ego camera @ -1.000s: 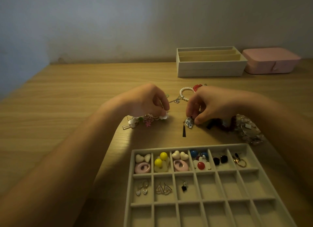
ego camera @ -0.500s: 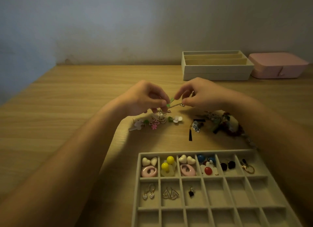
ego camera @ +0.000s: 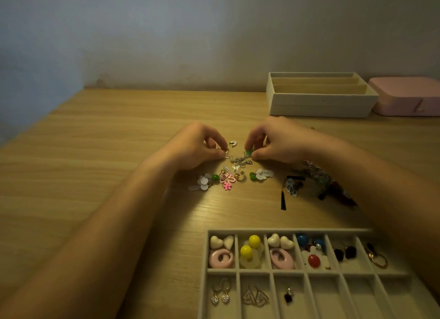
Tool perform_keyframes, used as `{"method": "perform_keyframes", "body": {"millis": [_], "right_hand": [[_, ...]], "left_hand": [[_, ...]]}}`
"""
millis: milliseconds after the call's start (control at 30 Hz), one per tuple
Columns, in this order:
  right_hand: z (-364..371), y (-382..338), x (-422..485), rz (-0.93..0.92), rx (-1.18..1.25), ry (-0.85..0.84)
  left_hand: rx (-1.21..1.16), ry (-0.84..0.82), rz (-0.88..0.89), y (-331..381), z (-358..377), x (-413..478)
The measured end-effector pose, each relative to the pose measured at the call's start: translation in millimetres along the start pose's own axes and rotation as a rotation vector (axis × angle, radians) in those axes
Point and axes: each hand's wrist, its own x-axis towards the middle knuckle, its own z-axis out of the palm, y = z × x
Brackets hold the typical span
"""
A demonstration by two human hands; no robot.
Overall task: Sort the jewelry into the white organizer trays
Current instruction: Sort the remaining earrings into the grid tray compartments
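Table: a wooden table (ego camera: 95, 152) carries everything.
Grid tray: a white grid tray (ego camera: 285, 230) lies nearest the person. All six compartments of its far row hold jewelry, and the first three of the next row hold earrings.
Deep tray: a second white tray (ego camera: 319, 101) stands at the back by the wall.
Pink box: the pink box (ego camera: 409, 97) is closed and just beside the deep tray.
Left hand: the left hand (ego camera: 197, 147) has curled fingers, its thumb and fingertips pinching a pale piece (ego camera: 227, 155).
Right hand: the right hand (ego camera: 278, 142) has curled fingers nipping a green piece (ego camera: 248, 153).
Loose jewelry: the loose jewelry (ego camera: 228, 178) is unsorted on the table beyond the grid tray, just below both hands.
Dark heap: a dark heap (ego camera: 333, 187) is partly hidden by the right forearm.
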Motion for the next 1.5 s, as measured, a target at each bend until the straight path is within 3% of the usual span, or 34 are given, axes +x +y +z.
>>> {"method": "perform_keyframes", "body": {"millis": [267, 500, 733, 1000, 1200, 1367, 1500], "right_hand": [[-22.0, 1.4, -3.6, 0.065, -0.010, -0.215], [-17.2, -9.0, 13.2, 0.014, 0.115, 0.021], [-3.4, -17.6, 30.9, 0.013, 0.191, 0.036], [10.8, -22.7, 31.0, -0.043, 0.117, -0.085], [2.9, -21.1, 22.0, -0.002, 0.144, -0.146], [-8.6, -15.5, 14.3, 0.042, 0.117, -0.238], [-13.0, -13.8, 12.4, 0.055, 0.067, -0.289]], "left_hand": [[-0.090, 0.032, 0.039, -12.1, 0.3, 0.2], [-0.538, 0.089, 0.041, -18.6, -7.5, -13.3], [-0.818, 0.161, 0.051, -14.8, -13.0, -17.6], [-1.095, 0.205, 0.074, -11.8, -16.6, -19.3], [-1.095, 0.138, 0.067, -12.1, -17.6, -20.3], [-0.954, -0.007, 0.067, -14.1, -18.1, -21.8], [-0.802, -0.024, 0.040, -18.7, -18.6, -21.5]]}}
